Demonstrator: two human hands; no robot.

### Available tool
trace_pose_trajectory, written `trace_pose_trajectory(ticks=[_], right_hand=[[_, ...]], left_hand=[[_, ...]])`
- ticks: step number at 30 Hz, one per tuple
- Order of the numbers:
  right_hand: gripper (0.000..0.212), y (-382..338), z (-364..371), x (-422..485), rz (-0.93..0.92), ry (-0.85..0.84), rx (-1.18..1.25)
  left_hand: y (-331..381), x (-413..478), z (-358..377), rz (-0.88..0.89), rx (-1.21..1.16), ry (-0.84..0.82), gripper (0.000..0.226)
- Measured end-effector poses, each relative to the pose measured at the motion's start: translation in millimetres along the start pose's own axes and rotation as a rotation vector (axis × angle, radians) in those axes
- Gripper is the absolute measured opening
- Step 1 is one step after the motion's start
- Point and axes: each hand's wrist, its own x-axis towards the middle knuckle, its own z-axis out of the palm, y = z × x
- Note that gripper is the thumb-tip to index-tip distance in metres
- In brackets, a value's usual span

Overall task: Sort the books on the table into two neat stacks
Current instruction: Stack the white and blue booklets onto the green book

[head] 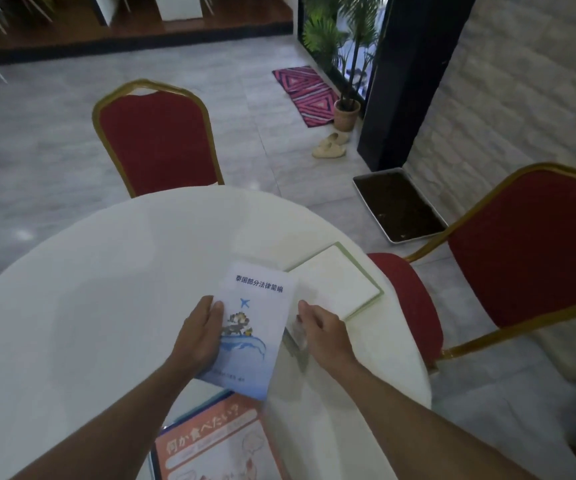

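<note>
Left hand (199,332) grips the left edge of a white-and-blue booklet (255,327) above the round white worktop (89,289); right hand (321,332), fingers loosely curled, touches its right edge. An orange book (210,441) lies nearer, a green-edged book (338,282) farther right

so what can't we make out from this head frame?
- Orange-covered book: head view, lower part cut off by the bottom edge; top corner under the white-and-blue booklet.
- Blue-edged book beneath the orange one: only a sliver shows.
- Right hand: fingertips motion-blurred; contact with the booklet unclear.
- White green-edged book: near corner hidden by the booklet and right hand.
- Left hand: covers the booklet's left edge.
</note>
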Motion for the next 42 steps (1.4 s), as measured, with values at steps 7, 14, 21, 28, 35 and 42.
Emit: trace_pose_trajectory(ticks=[7,14,21,28,35,42], right_hand=[[0.041,-12,-22,11,0.234,-0.132,0.446],[0.059,-8,-19,18,0.273,-0.101,0.231],[0.091,-1,-11,18,-0.026,0.113,-0.62],[0.094,29,-8,24,-0.079,-0.068,-0.916],[0.092,27,-3,27,-0.107,-0.093,-0.983],[0.09,22,-5,25,-0.083,-0.128,-0.959]], left_hand=[[58,54,18,0.168,0.031,-0.121,0.035],[49,58,4,0.179,0.142,-0.083,0.038],[37,40,-4,0.157,0.166,-0.06,0.037],[-2,19,-26,0.062,0.074,0.064,0.035],[-32,2,-36,-0.033,0.065,0.098,0.036],[-17,10,-33,-0.002,0.001,0.073,0.035]])
